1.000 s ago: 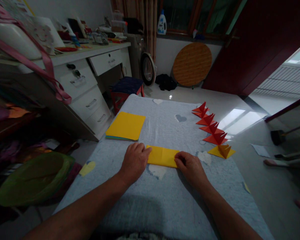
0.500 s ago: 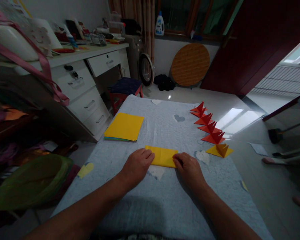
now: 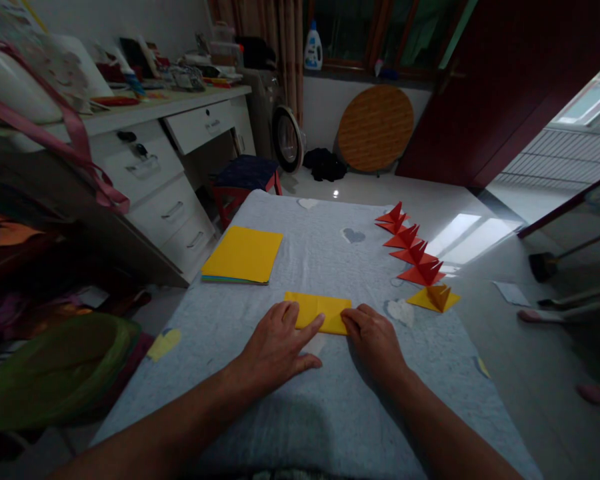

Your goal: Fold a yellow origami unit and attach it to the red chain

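Observation:
A yellow sheet of paper (image 3: pixel 325 308), folded into a narrow rectangle, lies on the cloth-covered table in front of me. My left hand (image 3: pixel 283 343) rests at its left end with fingers spread; the index finger reaches along the lower edge and the thumb points right over the cloth. At the right end, my right hand (image 3: pixel 373 331) pinches the paper's edge between thumb and curled fingers. Beyond my left hand is a stack of square paper (image 3: pixel 243 255), yellow on top with other colours beneath. A yellow folded paper piece (image 3: pixel 435 299) stands right of my right hand.
Several red folded paper pieces (image 3: pixel 415 252) form a row along the table's right side. The tablecloth (image 3: pixel 315 233) is pale blue with hearts. Left of the table are a green-lined basket (image 3: pixel 55 373) and a white desk (image 3: pixel 155 173); a stool (image 3: pixel 245 175) stands behind.
My left hand has loosened its pinch and spread its fingers, with the index finger now along the paper's lower edge. My right hand keeps its pinch. The view has shifted slightly.

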`<action>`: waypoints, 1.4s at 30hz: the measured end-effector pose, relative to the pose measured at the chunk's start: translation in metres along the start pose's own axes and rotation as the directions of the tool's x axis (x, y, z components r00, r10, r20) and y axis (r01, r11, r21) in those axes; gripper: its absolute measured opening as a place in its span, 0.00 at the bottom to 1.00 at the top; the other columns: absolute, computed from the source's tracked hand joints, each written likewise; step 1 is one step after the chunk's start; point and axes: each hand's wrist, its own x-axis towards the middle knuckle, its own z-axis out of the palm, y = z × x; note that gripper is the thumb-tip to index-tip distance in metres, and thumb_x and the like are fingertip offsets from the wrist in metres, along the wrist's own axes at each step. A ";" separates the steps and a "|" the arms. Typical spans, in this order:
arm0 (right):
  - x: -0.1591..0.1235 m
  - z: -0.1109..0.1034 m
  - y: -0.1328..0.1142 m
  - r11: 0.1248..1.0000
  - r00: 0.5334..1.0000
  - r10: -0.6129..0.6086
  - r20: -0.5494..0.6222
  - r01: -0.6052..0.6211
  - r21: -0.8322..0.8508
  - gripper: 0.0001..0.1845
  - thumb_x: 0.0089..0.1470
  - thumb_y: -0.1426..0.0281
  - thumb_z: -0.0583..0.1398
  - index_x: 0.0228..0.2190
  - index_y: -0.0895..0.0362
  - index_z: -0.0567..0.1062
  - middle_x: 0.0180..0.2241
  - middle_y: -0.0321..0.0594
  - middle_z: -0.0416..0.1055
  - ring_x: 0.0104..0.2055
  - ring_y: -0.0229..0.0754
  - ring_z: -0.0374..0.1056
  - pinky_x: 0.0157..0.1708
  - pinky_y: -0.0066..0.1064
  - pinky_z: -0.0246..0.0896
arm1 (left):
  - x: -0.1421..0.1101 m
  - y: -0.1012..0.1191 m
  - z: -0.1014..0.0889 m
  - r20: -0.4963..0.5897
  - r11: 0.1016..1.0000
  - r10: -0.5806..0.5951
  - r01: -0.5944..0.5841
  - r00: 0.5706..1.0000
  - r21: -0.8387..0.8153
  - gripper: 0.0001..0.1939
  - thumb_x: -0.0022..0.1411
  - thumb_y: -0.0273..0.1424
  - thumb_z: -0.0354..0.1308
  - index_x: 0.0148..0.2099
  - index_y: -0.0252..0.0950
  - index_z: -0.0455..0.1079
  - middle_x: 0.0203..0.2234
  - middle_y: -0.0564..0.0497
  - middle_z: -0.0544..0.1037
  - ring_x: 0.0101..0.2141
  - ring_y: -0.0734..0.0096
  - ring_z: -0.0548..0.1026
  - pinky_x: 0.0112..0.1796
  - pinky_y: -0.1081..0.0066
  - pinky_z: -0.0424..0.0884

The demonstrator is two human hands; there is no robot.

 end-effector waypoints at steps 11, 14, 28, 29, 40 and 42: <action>-0.002 0.002 -0.002 0.986 0.990 -0.141 0.007 0.142 -0.089 0.15 0.65 0.72 0.52 0.33 0.56 0.78 0.31 0.39 0.69 0.32 0.37 0.67 0.35 0.27 0.59 | 0.000 -0.001 0.006 -0.012 0.999 -0.001 0.001 1.000 -0.035 0.37 0.58 0.55 0.59 0.66 0.47 0.62 0.50 0.41 0.69 0.51 0.50 0.65 0.52 0.54 0.65; -0.001 0.002 -0.001 0.995 0.996 -0.094 0.000 0.094 -0.038 0.13 0.64 0.73 0.53 0.34 0.56 0.78 0.32 0.39 0.71 0.33 0.38 0.68 0.36 0.27 0.60 | 0.000 -0.001 0.005 -0.016 0.999 -0.002 0.002 1.000 -0.034 0.37 0.58 0.54 0.59 0.65 0.47 0.62 0.49 0.41 0.69 0.51 0.49 0.65 0.51 0.54 0.66; 0.006 -0.004 0.001 0.988 0.994 0.094 0.049 -0.099 0.120 0.10 0.59 0.75 0.58 0.37 0.58 0.80 0.37 0.43 0.78 0.39 0.44 0.73 0.43 0.34 0.64 | -0.002 0.000 0.008 -0.008 1.000 -0.026 0.026 1.000 -0.015 0.38 0.59 0.55 0.58 0.66 0.45 0.60 0.53 0.40 0.67 0.54 0.48 0.63 0.54 0.54 0.64; 0.006 -0.005 0.001 0.987 0.993 0.100 0.055 -0.106 0.118 0.10 0.59 0.75 0.58 0.37 0.58 0.80 0.36 0.43 0.78 0.39 0.44 0.73 0.43 0.34 0.64 | -0.002 0.000 0.009 -0.011 1.000 -0.027 0.027 1.000 -0.016 0.38 0.59 0.55 0.58 0.66 0.45 0.60 0.53 0.40 0.67 0.54 0.48 0.63 0.54 0.54 0.64; 0.002 -0.007 -0.005 0.983 0.992 -0.119 -0.036 0.113 -0.142 0.13 0.61 0.76 0.56 0.32 0.57 0.80 0.37 0.44 0.72 0.39 0.43 0.66 0.41 0.33 0.61 | -0.002 0.001 0.010 -0.003 1.000 -0.026 0.026 1.000 -0.009 0.40 0.58 0.56 0.58 0.67 0.43 0.60 0.54 0.40 0.68 0.55 0.47 0.63 0.56 0.53 0.62; 0.002 -0.009 -0.006 0.950 0.975 -0.220 0.032 0.221 -0.222 0.12 0.60 0.78 0.56 0.32 0.57 0.79 0.38 0.44 0.72 0.39 0.43 0.64 0.43 0.33 0.60 | -0.003 0.002 0.010 0.004 1.000 -0.027 0.027 1.000 -0.016 0.43 0.56 0.58 0.58 0.67 0.42 0.59 0.55 0.39 0.67 0.56 0.46 0.63 0.57 0.52 0.61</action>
